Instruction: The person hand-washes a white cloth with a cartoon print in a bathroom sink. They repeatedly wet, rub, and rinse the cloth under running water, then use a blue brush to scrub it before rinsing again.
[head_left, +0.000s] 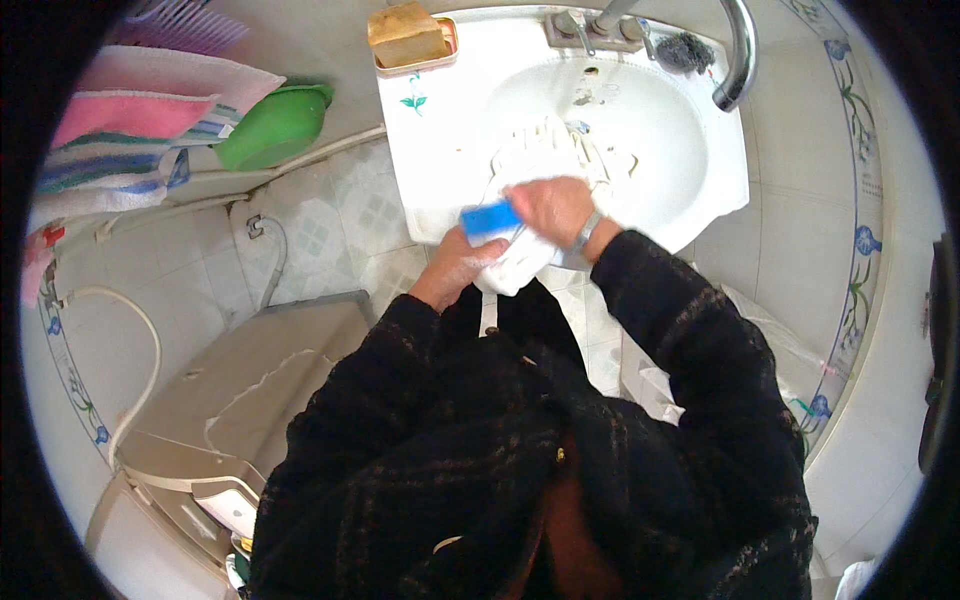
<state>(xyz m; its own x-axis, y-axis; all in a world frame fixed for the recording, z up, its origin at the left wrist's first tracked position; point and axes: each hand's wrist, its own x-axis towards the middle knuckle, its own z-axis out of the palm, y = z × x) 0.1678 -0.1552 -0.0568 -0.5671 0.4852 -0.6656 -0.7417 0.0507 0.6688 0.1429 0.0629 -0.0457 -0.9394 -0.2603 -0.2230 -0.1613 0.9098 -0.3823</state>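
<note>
White wet cloth hangs over the front rim of the white washbasin, and the rest of it lies bunched inside the bowl. My left hand grips the cloth near the rim, with suds on the thumb side. A blue block-shaped object, blurred, lies over the cloth between both hands. The fingers of my right hand close around its right end; whether it is a brush or a soap bar cannot be told. A metal bracelet circles my right wrist.
A brown soap block sits in a dish on the basin's left corner. Taps, a curved spout and a dark scouring pad are along the back. At left are towels, a green basin and a washing machine.
</note>
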